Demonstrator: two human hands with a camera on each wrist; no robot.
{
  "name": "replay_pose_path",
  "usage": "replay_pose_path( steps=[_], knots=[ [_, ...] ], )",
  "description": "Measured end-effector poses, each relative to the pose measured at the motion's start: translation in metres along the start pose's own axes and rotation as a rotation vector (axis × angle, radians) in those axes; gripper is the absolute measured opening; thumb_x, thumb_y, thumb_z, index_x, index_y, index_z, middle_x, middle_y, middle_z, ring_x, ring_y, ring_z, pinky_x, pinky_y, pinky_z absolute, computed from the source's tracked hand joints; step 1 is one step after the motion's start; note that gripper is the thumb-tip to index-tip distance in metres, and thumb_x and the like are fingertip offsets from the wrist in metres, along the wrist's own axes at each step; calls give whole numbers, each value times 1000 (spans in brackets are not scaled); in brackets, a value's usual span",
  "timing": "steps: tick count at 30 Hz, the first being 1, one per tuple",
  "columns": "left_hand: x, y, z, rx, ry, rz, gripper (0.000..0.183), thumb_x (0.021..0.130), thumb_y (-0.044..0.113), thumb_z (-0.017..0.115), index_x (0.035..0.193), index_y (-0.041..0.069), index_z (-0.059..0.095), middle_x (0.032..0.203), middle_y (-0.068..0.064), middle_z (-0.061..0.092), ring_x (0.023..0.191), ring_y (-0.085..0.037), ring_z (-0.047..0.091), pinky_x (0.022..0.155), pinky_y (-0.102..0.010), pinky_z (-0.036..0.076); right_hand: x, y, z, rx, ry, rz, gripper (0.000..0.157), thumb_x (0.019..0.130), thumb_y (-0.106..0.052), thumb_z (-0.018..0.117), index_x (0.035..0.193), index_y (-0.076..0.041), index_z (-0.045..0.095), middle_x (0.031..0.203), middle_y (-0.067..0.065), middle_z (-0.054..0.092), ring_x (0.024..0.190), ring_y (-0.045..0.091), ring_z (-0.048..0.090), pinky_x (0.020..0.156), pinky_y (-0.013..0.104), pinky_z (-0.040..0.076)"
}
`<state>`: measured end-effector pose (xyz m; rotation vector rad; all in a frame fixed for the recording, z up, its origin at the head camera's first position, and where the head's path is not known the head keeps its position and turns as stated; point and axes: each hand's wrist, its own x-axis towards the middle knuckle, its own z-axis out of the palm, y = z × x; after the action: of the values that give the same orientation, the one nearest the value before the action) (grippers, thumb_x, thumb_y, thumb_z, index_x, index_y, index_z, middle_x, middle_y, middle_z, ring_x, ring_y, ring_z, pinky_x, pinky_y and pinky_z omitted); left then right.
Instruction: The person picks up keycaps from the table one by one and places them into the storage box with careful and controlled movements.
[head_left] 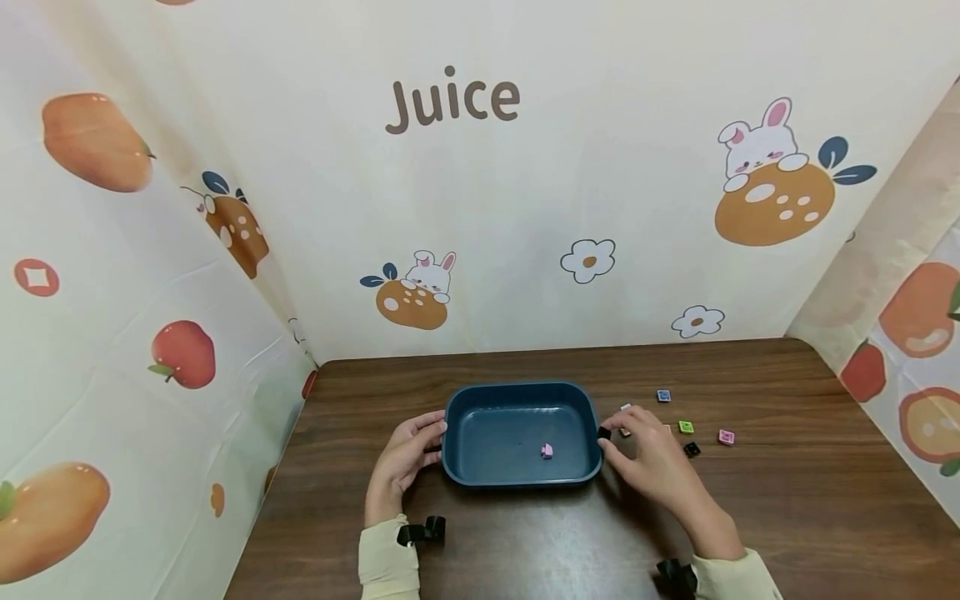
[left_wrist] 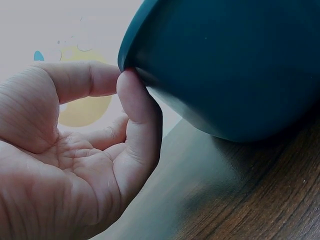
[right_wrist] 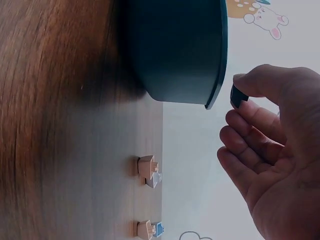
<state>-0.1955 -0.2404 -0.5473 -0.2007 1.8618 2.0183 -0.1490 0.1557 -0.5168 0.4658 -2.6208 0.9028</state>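
Observation:
A dark blue rectangular tray [head_left: 491, 437] stands on the table, with a small pink block [head_left: 547, 451] lying inside it. At the tray's left end my left hand [head_left: 405, 458] pinches the rim between thumb and fingertip, as the left wrist view shows close up. My right hand [head_left: 656, 462] is beside the right end. Between its thumb and index finger it holds a small black block [right_wrist: 238, 96], level with the rim and just outside it in the right wrist view. The other fingers of that hand are loosely bent.
Right of the tray, small blocks lie scattered on the wooden table [head_left: 795, 492]: a blue one [head_left: 663, 396], a green one [head_left: 686, 427], a pink one [head_left: 726, 437] and another black one [head_left: 692, 449]. Others are partly hidden by my right hand. Printed curtains [head_left: 525, 200] enclose the table.

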Motion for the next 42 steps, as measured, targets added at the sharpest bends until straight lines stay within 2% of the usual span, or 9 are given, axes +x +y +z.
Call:
replay_pose_path(
  steps=[9,19,25,35,42],
  knots=[
    [2,1,4,-2,-3,2,51,108,16,60,150,-8,48,105,3,71,92,-8,68,75,-23,60,0,-1,2,16,-9,7,20,85,-6,86,101,-14,75,104,-4,70,94,16,64,79,36,57],
    [5,2,8,9,-17,-2,51,108,16,60,150,-9,48,105,2,71,92,-8,68,75,-23,60,0,-3,5,30,-41,21,20,87,-6,85,104,-12,76,107,-1,70,99,20,66,83,41,58],
    [7,2,11,11,-20,-5,50,108,16,60,150,-8,48,106,2,72,92,-8,68,75,-23,60,0,-5,5,27,-53,22,20,87,-7,85,104,-13,76,108,-1,70,99,17,67,87,43,60],
    [5,4,10,13,-21,-9,55,107,19,63,153,-7,47,111,-1,73,94,-8,69,76,-23,60,2,-7,11,15,-49,-17,21,86,-8,86,103,-13,76,108,-2,70,99,15,67,85,41,60],
    [-1,3,5,2,19,-14,54,107,16,62,153,-8,47,108,0,73,92,-8,69,75,-23,60,9,-11,17,17,-77,-56,21,88,-12,86,106,-13,75,109,-1,70,100,14,67,88,40,61]
  ],
)
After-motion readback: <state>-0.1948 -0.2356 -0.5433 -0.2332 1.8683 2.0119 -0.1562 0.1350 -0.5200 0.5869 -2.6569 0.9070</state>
